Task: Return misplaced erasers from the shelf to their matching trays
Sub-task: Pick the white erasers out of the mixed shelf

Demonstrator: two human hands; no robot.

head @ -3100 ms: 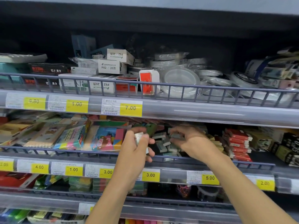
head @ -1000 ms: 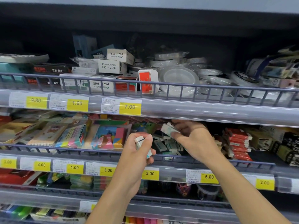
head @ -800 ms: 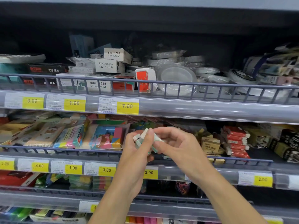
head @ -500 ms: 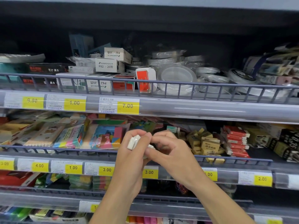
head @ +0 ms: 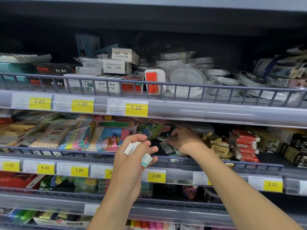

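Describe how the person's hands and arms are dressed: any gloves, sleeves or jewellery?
Both are bare. The left hand and right hand wear no gloves, and no rings or watch show. Both forearms are uncovered to the frame's bottom edge; no sleeve is visible.

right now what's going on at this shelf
A person is sorting erasers on the middle shelf. The left hand holds a small bundle of white erasers in front of the shelf rail. The right hand reaches in among the loose green-and-white erasers, fingers curled; whether it has one yet is unclear.
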